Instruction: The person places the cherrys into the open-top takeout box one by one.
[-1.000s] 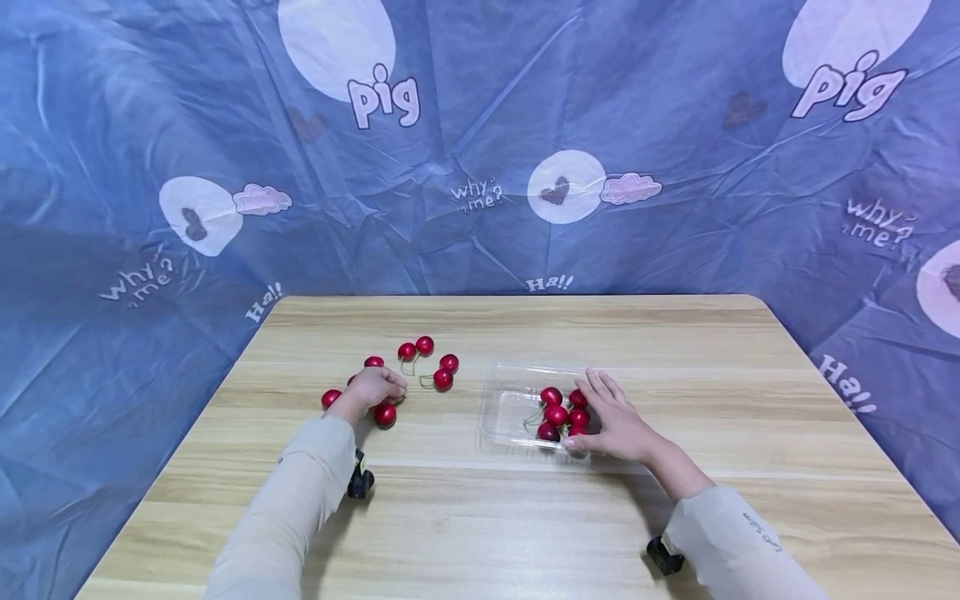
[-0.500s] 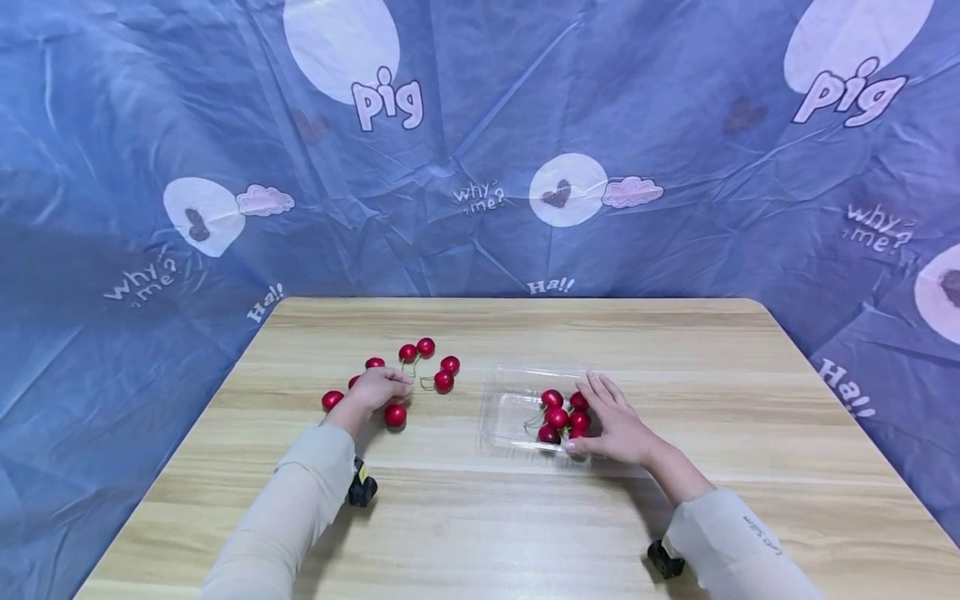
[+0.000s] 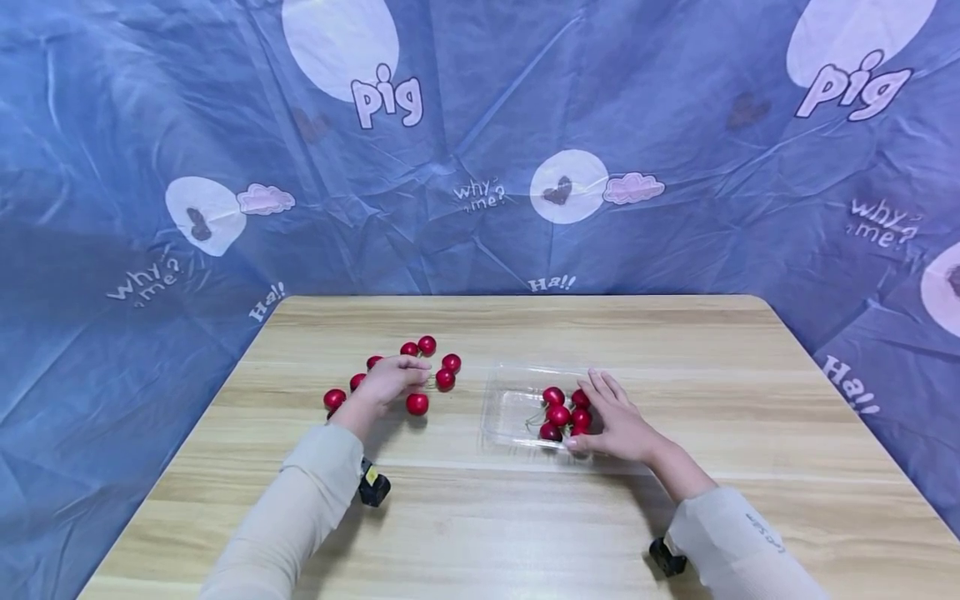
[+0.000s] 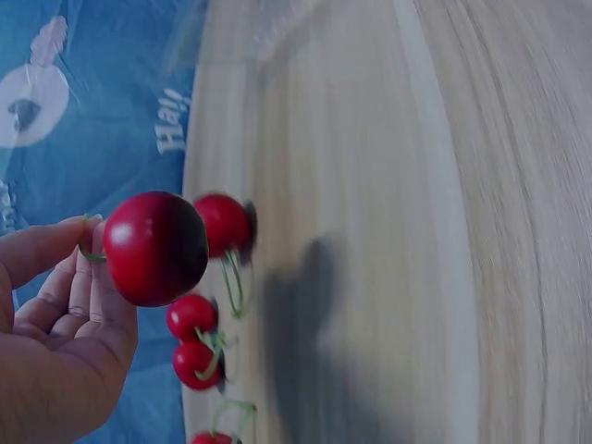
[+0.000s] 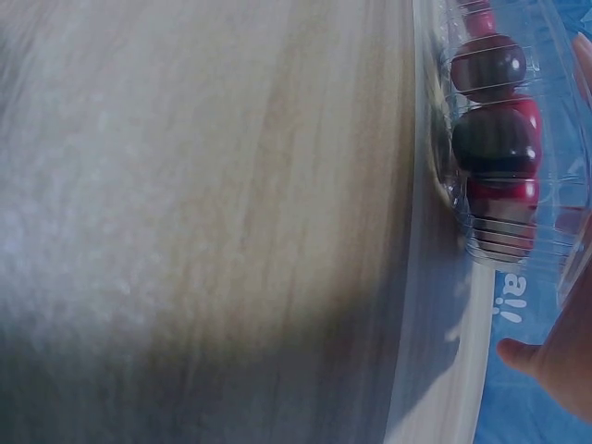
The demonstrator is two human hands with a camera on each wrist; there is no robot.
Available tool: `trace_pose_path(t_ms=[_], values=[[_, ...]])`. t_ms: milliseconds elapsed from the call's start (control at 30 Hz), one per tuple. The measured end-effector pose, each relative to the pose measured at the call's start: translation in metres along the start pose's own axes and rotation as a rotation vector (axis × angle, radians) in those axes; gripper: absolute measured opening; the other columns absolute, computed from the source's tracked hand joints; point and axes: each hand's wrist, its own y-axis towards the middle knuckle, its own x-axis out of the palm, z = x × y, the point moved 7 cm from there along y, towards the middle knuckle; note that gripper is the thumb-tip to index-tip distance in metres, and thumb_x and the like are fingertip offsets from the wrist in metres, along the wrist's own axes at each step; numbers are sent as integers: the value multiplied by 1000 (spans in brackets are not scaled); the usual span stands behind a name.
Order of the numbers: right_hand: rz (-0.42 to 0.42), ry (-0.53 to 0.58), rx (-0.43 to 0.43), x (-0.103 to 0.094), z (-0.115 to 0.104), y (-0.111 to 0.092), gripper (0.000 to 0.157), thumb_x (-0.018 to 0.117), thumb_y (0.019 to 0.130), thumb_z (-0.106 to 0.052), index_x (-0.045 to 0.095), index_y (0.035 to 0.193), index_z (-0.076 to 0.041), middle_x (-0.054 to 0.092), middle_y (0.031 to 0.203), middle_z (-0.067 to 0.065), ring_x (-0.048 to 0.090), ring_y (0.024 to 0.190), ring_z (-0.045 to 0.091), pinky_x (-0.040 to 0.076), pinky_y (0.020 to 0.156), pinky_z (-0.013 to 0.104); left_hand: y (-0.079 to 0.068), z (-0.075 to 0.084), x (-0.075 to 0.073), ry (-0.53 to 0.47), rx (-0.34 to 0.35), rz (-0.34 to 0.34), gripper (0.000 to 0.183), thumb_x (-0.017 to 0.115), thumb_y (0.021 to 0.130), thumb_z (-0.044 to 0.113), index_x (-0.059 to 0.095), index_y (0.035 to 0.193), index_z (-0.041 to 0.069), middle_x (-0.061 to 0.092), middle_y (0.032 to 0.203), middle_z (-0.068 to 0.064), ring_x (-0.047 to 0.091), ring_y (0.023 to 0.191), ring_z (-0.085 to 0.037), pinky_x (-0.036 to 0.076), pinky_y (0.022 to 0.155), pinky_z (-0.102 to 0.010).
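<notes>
My left hand (image 3: 386, 385) pinches the green stem of a red cherry (image 4: 155, 248) between thumb and fingertips. The fruit hangs beside the fingers, raised over the wooden table. Behind it in the left wrist view lie more cherries (image 4: 191, 317) with joined stems. My right hand (image 3: 618, 421) rests at the right end of a clear plastic container (image 3: 491, 421), fingers spread and fairly straight, thumb by the near rim. Several cherries (image 3: 557, 416) sit inside, towards that end; the hand partly covers them. The right wrist view shows the container's ribbed wall (image 5: 560, 139) from the side.
Loose cherries lie left of the container: a pair (image 3: 446, 379) just right of my left hand, another pair (image 3: 427, 344) farther back, and others (image 3: 334, 399) around the left wrist. A blue printed cloth (image 3: 480, 242) hangs behind the table's back edge.
My left hand has moved right and slightly up, carrying the cherry by its stem away from the left group. The right hand and the container have stayed in place.
</notes>
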Motion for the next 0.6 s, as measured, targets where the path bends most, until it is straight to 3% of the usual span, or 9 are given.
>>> trace_pose_path(t_ms=[100, 300, 600], values=[[-5, 9, 6, 0, 1, 1, 101, 66, 62, -55, 23, 134, 2, 8, 140, 22, 0, 126, 37, 5, 96, 61, -1, 6, 9, -42, 29, -32, 31, 55, 82, 2, 50, 110, -10, 57, 95, -13, 54, 90, -28, 48, 78, -28], [-9, 14, 12, 1, 3, 2, 102, 66, 62, -55, 22, 134, 1, 8, 140, 21, -1, 126, 36, 5, 97, 60, -2, 18, 26, -131, 87, -89, 31, 54, 81, -3, 46, 109, -15, 59, 87, -12, 57, 74, -13, 49, 75, -27], [-6, 20, 7, 2, 3, 2, 102, 66, 62, -56, 22, 134, 1, 7, 140, 21, -2, 127, 35, 4, 97, 59, -4, 25, 48, -233, 97, -127, 29, 52, 81, -5, 47, 108, -14, 58, 80, -9, 57, 72, -14, 49, 75, -28]])
